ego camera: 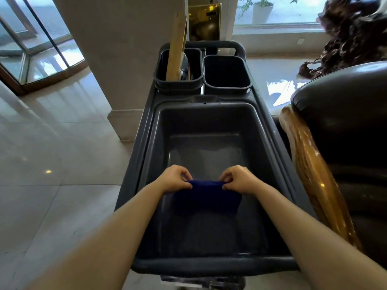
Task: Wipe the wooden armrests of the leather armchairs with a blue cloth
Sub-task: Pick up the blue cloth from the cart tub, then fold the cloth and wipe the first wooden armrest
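A dark blue cloth [207, 200] hangs folded over the large grey tub [270, 143] of a cleaning cart. My left hand [174, 177] pinches the cloth's top left corner and my right hand [238, 178] pinches its top right corner. To the right stands a dark leather armchair [345, 114] with a glossy wooden armrest [310, 170] running alongside the cart.
Two small dark bins [227, 73] sit at the cart's far end, the left one holding a wooden stick [177, 45]. A beige pillar [117, 59] rises on the left. Polished tile floor [52, 143] spreads left. A dark carved sculpture [351, 32] stands far right.
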